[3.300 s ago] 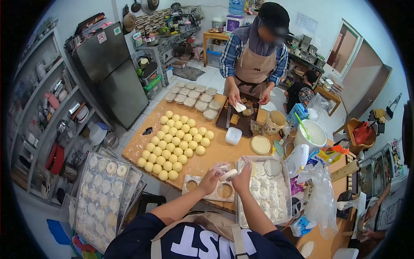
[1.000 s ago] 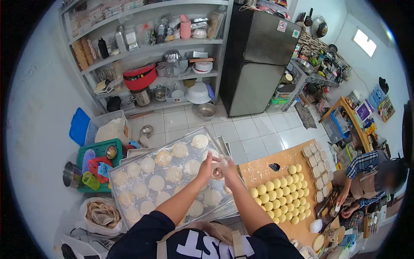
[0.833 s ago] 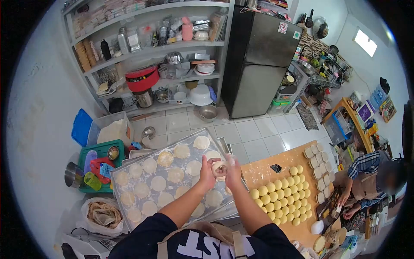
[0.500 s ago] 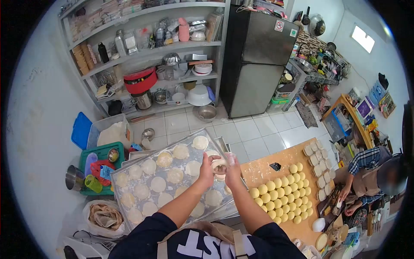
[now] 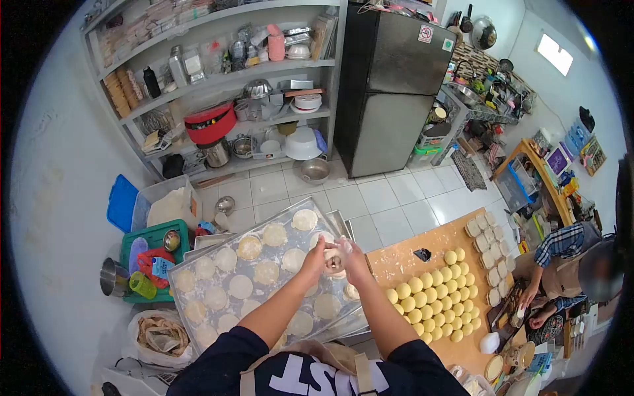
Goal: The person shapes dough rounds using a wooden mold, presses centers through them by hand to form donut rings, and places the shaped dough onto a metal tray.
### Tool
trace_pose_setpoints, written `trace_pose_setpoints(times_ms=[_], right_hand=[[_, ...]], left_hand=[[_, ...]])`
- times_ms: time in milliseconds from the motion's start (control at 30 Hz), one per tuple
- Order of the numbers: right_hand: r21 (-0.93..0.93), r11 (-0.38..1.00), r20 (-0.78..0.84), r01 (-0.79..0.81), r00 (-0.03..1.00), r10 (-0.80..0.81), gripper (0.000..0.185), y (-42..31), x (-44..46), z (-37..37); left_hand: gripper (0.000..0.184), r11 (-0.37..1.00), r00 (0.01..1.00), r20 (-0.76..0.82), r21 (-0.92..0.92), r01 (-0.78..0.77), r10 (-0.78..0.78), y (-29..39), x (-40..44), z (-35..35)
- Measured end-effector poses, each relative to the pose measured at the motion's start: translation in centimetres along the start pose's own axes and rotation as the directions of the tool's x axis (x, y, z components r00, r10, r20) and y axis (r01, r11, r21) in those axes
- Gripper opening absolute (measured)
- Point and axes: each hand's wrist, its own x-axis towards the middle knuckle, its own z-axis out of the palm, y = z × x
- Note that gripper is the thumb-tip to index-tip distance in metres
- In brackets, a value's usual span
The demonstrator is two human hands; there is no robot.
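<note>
A pale dough ring (image 5: 335,262) is held between my two hands, over the right side of a floured tray (image 5: 254,272). My left hand (image 5: 314,263) curls around its left side with the thumb up. My right hand (image 5: 354,263), its fingers dusted white, closes on the other side. The tray bears several flat round dough pieces (image 5: 241,286) in rows. Just right of my hands, many yellow dough balls (image 5: 436,294) stand in rows on the wooden table (image 5: 389,259).
More trays lie under the top one. A green crate (image 5: 132,247) and a plastic bag (image 5: 157,335) are at the left. Shelves (image 5: 224,82) and a fridge (image 5: 396,135) stand behind. At the right a person (image 5: 561,264) works near white tubs (image 5: 492,257).
The view has turned from the table's dough balls and white-filled tray to the floured tray at the left. My hands have carried the dough ring over it and shifted their hold slightly.
</note>
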Motion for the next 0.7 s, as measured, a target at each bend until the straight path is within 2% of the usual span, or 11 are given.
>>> trace_pose_setpoints(times_ms=[100, 133, 233, 433, 533, 600, 700], right_hand=[[0.06, 0.998, -0.001, 0.037, 0.999, -0.037, 0.032, 1.6, 1.6, -0.1], [0.034, 0.998, -0.062, 0.054, 0.997, -0.052, 0.035, 2.3, 2.4, 0.3], [-0.157, 0.985, -0.074, -0.072, 0.995, 0.061, 0.038, 4.1, 5.3, -0.4], [-0.271, 0.96, -0.103, -0.064, 0.994, 0.037, 0.042, 2.6, 7.1, 1.2], [-0.389, 0.918, -0.146, -0.075, 0.989, 0.019, 0.041, 4.6, 9.2, 0.4], [-0.519, 0.854, -0.132, -0.025, 0.99, -0.051, 0.042, 5.9, 10.5, -0.2], [-0.689, 0.725, -0.143, 0.027, 0.975, -0.172, 0.043, 6.6, 10.4, -0.3]], left_hand=[[0.054, 0.934, 0.998, -0.057, -0.356, -0.02, -0.001, -1.4, 1.6, -0.9], [0.054, 0.939, 0.998, -0.069, -0.344, -0.025, 0.002, -1.5, 2.0, -1.3], [0.056, 0.949, 0.995, -0.101, -0.311, -0.043, 0.012, -2.2, 3.8, -3.0], [0.069, 0.987, 0.99, -0.143, -0.158, -0.009, -0.014, -3.0, 7.7, -5.2], [0.076, 0.999, 0.989, -0.147, -0.044, -0.01, 0.004, -3.3, 9.1, -5.7], [0.081, 1.0, 0.991, -0.133, 0.015, -0.01, 0.012, -2.7, 8.8, -5.2], [0.083, 0.975, 0.985, -0.149, 0.219, -0.047, 0.081, -3.8, 10.0, -5.8]])
